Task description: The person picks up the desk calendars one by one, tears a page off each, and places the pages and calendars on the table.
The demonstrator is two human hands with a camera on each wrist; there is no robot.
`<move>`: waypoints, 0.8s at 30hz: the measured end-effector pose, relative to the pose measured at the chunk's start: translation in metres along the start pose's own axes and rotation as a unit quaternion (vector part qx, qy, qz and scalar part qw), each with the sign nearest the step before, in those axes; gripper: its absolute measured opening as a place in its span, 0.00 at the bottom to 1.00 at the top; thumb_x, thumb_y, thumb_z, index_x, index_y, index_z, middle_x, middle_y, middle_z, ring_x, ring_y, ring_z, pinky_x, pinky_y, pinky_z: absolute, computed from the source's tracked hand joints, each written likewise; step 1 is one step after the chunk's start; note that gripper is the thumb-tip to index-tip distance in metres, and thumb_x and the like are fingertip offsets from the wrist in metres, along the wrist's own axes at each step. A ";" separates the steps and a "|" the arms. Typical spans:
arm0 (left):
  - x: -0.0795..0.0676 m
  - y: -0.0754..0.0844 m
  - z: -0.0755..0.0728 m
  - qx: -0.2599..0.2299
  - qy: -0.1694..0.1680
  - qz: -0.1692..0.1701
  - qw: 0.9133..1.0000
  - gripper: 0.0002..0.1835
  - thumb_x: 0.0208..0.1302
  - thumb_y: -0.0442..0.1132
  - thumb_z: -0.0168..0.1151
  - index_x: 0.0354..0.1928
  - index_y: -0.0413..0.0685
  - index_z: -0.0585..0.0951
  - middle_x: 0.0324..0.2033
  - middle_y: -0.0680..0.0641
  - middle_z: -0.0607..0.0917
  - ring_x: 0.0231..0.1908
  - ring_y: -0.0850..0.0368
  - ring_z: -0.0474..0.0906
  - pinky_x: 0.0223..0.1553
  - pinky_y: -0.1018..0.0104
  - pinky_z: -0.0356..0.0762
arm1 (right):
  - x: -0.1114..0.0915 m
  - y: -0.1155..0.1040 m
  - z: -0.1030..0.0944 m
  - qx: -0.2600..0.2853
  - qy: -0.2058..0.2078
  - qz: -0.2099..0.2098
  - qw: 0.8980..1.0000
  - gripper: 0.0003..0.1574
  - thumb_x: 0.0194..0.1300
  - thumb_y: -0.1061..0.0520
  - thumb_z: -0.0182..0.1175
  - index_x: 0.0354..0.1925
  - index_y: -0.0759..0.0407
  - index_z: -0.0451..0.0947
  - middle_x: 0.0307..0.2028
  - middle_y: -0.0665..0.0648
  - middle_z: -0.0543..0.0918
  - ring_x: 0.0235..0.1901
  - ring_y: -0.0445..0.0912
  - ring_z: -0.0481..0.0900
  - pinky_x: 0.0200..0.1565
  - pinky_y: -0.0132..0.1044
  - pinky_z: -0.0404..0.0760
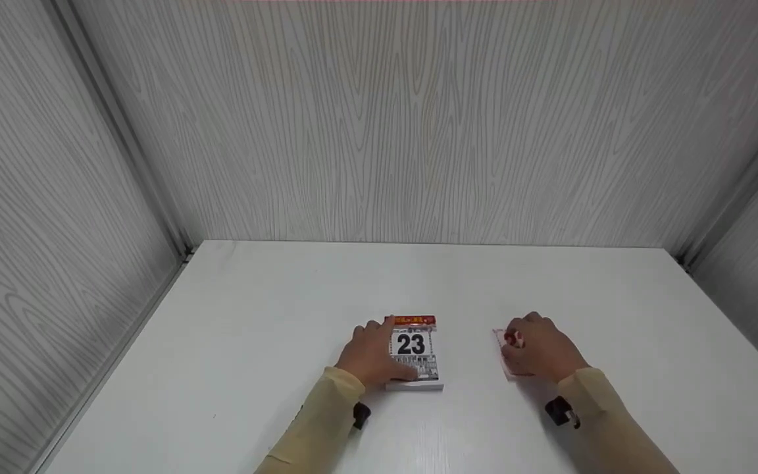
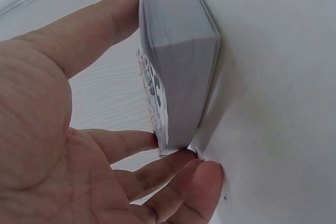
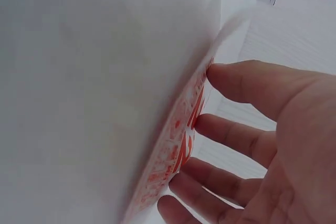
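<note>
A thick tear-off calendar (image 1: pixel 412 344) with a red band along its top shows a black 23 and lies on the white table. My left hand (image 1: pixel 367 355) holds it from the left, thumb across the lower part of its face, fingers at the upper left edge. Its pale page block (image 2: pixel 181 74) fills the middle of the left wrist view. To the right, a loose calendar sheet (image 1: pixel 499 336) with red print lies flat, partly hidden beneath my right hand (image 1: pixel 543 349). In the right wrist view, spread fingertips touch the red-printed sheet (image 3: pixel 170 153), whose one end curls up.
The white table (image 1: pixel 274 309) reaches back to a grey wood-grain wall (image 1: pixel 379 131). Similar side panels (image 1: pixel 43 230) stand at left and right. Both forearms wear pale yellow sleeves (image 1: pixel 320 421), with a small black device (image 1: pixel 558 411) at the right wrist.
</note>
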State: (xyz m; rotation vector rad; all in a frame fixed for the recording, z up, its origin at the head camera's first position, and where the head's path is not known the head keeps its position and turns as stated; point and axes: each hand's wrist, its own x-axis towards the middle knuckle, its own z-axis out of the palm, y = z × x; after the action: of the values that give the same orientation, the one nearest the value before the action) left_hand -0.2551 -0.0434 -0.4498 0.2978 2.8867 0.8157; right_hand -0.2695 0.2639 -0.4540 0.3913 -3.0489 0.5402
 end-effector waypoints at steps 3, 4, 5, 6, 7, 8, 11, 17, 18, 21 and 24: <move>0.000 0.000 -0.001 0.006 0.000 0.003 1.000 0.55 0.43 0.58 0.74 0.71 0.45 0.59 0.61 0.39 0.69 0.58 0.42 0.65 0.57 0.49 0.69 | -0.001 -0.003 0.001 -0.007 0.003 0.005 1.000 0.18 0.61 0.51 0.63 0.45 0.61 0.79 0.45 0.63 0.76 0.41 0.54 0.73 0.39 0.51 0.75; 0.000 0.000 -0.002 0.008 -0.001 0.002 1.000 0.55 0.43 0.58 0.74 0.71 0.46 0.59 0.61 0.39 0.69 0.58 0.42 0.65 0.57 0.49 0.68 | -0.002 -0.004 0.001 -0.009 0.003 0.008 1.000 0.18 0.61 0.51 0.63 0.45 0.60 0.79 0.45 0.63 0.76 0.41 0.54 0.73 0.38 0.51 0.76; 0.000 0.000 -0.002 0.010 -0.001 0.001 1.000 0.55 0.43 0.58 0.74 0.71 0.46 0.59 0.61 0.39 0.69 0.58 0.42 0.65 0.57 0.49 0.68 | -0.002 -0.004 0.002 -0.009 0.004 0.012 1.000 0.18 0.60 0.50 0.63 0.44 0.60 0.79 0.46 0.63 0.76 0.40 0.53 0.72 0.38 0.50 0.75; 0.000 0.000 -0.002 0.010 0.000 0.001 1.000 0.55 0.43 0.58 0.74 0.71 0.46 0.59 0.61 0.39 0.69 0.59 0.42 0.65 0.58 0.49 0.68 | -0.003 -0.005 0.003 -0.009 0.008 0.013 1.000 0.18 0.60 0.50 0.63 0.43 0.60 0.79 0.46 0.63 0.76 0.40 0.53 0.72 0.39 0.51 0.75; 0.001 0.000 -0.002 0.009 0.000 0.001 1.000 0.55 0.43 0.58 0.74 0.71 0.46 0.59 0.61 0.39 0.70 0.58 0.43 0.65 0.58 0.49 0.68 | -0.003 -0.006 0.004 -0.011 0.014 0.009 1.000 0.17 0.59 0.50 0.64 0.42 0.59 0.79 0.46 0.63 0.76 0.40 0.54 0.73 0.40 0.52 0.75; 0.001 0.000 -0.002 0.009 0.001 0.000 1.000 0.55 0.43 0.58 0.74 0.71 0.46 0.59 0.61 0.39 0.70 0.58 0.43 0.65 0.58 0.49 0.68 | -0.003 -0.006 0.005 -0.012 0.019 0.005 1.000 0.16 0.59 0.50 0.63 0.40 0.59 0.79 0.47 0.63 0.76 0.41 0.55 0.73 0.41 0.53 0.75; 0.001 0.000 -0.002 0.009 0.001 0.001 1.000 0.55 0.43 0.59 0.74 0.71 0.46 0.59 0.61 0.40 0.70 0.58 0.43 0.65 0.57 0.50 0.68 | -0.004 -0.006 0.007 -0.013 0.031 -0.001 0.999 0.16 0.58 0.49 0.63 0.40 0.60 0.79 0.48 0.64 0.77 0.43 0.56 0.75 0.44 0.54 0.74; 0.000 0.000 -0.002 0.008 0.001 0.005 1.000 0.54 0.43 0.59 0.74 0.71 0.45 0.60 0.61 0.39 0.70 0.59 0.43 0.66 0.58 0.49 0.68 | -0.006 -0.009 0.005 0.009 -0.002 0.025 1.000 0.19 0.60 0.49 0.61 0.44 0.61 0.77 0.47 0.62 0.75 0.40 0.52 0.70 0.38 0.48 0.72; 0.000 0.000 -0.002 0.006 0.001 0.005 1.000 0.54 0.43 0.59 0.74 0.71 0.45 0.60 0.61 0.39 0.70 0.58 0.43 0.66 0.57 0.49 0.69 | -0.006 -0.010 0.004 0.012 -0.007 0.027 1.000 0.18 0.60 0.49 0.61 0.43 0.61 0.77 0.47 0.61 0.74 0.39 0.52 0.69 0.38 0.47 0.71; 0.001 0.000 -0.002 0.006 0.000 0.004 1.000 0.54 0.43 0.58 0.74 0.71 0.45 0.60 0.60 0.40 0.70 0.58 0.43 0.66 0.57 0.49 0.69 | -0.006 -0.011 0.002 0.012 -0.010 0.033 0.999 0.17 0.60 0.49 0.62 0.41 0.60 0.77 0.47 0.61 0.74 0.39 0.52 0.69 0.37 0.46 0.71; 0.002 0.001 -0.003 0.003 -0.005 -0.002 1.000 0.55 0.42 0.58 0.74 0.71 0.47 0.60 0.59 0.41 0.71 0.56 0.45 0.66 0.55 0.51 0.70 | -0.005 -0.011 0.001 0.010 -0.011 0.034 0.999 0.17 0.59 0.49 0.63 0.40 0.59 0.76 0.46 0.61 0.74 0.38 0.51 0.69 0.36 0.46 0.71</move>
State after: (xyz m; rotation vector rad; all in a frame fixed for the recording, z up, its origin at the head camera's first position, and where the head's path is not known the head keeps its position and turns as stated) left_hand -0.2575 -0.0438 -0.4473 0.2968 2.8797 0.8020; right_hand -0.2620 0.2542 -0.4515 0.2974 -3.0890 0.5730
